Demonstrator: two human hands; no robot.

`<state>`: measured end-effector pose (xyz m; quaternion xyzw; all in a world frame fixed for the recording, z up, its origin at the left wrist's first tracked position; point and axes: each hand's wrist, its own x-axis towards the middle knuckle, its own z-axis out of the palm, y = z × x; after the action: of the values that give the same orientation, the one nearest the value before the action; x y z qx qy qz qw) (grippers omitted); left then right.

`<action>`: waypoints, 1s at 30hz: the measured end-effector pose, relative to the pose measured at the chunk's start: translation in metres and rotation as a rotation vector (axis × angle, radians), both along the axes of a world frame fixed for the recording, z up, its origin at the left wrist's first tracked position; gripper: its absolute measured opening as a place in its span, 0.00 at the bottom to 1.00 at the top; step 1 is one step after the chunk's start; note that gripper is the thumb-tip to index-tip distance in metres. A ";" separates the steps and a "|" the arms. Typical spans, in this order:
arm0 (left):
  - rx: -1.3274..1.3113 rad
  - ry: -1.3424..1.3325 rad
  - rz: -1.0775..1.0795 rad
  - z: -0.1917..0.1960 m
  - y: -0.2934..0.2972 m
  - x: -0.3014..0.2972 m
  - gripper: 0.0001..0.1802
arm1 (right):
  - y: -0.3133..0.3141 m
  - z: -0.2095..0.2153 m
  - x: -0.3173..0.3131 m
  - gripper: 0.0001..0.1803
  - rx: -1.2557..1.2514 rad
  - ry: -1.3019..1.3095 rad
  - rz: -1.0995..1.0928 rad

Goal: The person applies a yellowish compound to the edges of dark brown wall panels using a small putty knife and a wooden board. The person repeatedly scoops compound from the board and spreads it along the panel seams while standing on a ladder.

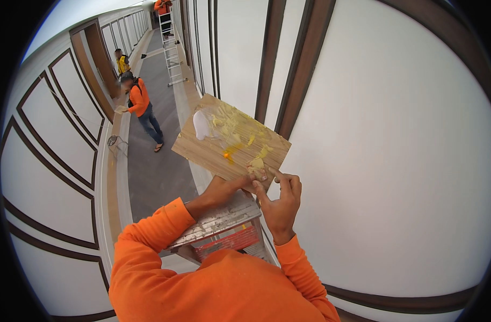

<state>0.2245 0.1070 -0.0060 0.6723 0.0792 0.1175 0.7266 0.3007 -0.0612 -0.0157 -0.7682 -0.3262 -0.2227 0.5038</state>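
Observation:
A rectangular wood-grain board [194, 147] is held out in front of me, smeared with pale yellow putty [224, 121]. On it also sit a white blob of paste [201, 126] and a small orange-yellow dab [227, 155]. My left hand [221, 191] grips the board's near edge, most of its fingers hidden underneath. At the near right corner, my right hand [283, 201] has its thumb and fingers bent in. By those fingertips is a small reddish, putty-smeared flat piece [260, 174]; how it is held is unclear.
Below the board stands a paint-spattered stepladder top [218, 222]. A white panelled wall [406, 150] with dark brown trim rises close on my right. Down the corridor are a person in orange [139, 99], another in a yellow vest [122, 63], and a person on a tall ladder [171, 56].

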 end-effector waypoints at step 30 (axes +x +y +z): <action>0.011 0.224 -0.444 0.016 0.015 -0.015 0.44 | -0.038 0.099 0.084 0.15 -0.224 -0.172 0.340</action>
<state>0.2096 0.1220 0.0096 0.6860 0.0089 -0.1197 0.7176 0.3849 -0.0988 0.0834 -0.7315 -0.5158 -0.1617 0.4157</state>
